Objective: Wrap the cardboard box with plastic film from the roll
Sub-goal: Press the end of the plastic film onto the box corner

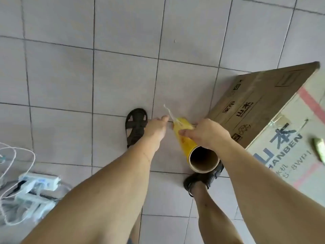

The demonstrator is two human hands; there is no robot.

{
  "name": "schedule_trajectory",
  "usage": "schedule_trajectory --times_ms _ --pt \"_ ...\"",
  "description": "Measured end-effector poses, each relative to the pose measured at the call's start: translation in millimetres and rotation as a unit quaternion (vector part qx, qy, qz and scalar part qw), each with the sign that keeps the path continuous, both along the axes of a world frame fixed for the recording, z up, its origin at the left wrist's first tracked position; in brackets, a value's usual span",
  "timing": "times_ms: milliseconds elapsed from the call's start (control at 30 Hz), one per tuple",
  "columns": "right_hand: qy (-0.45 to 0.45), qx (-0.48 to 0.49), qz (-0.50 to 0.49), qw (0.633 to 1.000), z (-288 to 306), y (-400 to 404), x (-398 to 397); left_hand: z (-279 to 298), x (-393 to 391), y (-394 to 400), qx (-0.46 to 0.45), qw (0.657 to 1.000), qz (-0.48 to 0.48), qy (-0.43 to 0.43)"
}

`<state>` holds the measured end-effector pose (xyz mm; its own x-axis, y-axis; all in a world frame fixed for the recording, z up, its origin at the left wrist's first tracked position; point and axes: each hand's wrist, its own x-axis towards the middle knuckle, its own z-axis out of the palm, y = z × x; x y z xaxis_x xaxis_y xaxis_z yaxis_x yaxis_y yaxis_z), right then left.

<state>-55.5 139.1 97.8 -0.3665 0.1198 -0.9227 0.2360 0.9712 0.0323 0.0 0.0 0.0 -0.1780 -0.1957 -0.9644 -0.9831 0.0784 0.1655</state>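
Pale grey square tiles with dark grout lines form the floor (70,76), matt and lightly streaked. Right hand (207,132) clasps the roll (186,143) from above, fingers curled over its yellow film layer. This roll is a long cylinder on a brown cardboard core; its open near end shows a dark hollow just below the right wrist. Left hand (157,126) sits just left of the roll's far end, fingertips pinching a thin, crumpled whitish strand of film (168,112) that rises beyond the fingers. Whether the strand is torn cannot be told. Right of the right hand stands the box (260,106), brown corrugated board with printed marks and red tape; its right side is cut off by the frame edge. Two dark sandals (136,125) lie under the forearms, the right one partly hidden behind the roll. Far left of the left forearm, white power strips (38,182) and cables blur together.
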Motion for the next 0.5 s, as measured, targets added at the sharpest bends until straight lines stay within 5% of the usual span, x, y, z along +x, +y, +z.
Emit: schedule_trajectory --times_ms 300,500 --pt "-0.025 0.021 0.044 0.999 -35 30 -1 -56 -20 54 0.07 0.988 -0.071 -0.121" --pt "0.025 -0.022 -0.022 0.999 -19 53 3 -95 -14 80 0.037 0.988 -0.141 -0.053"
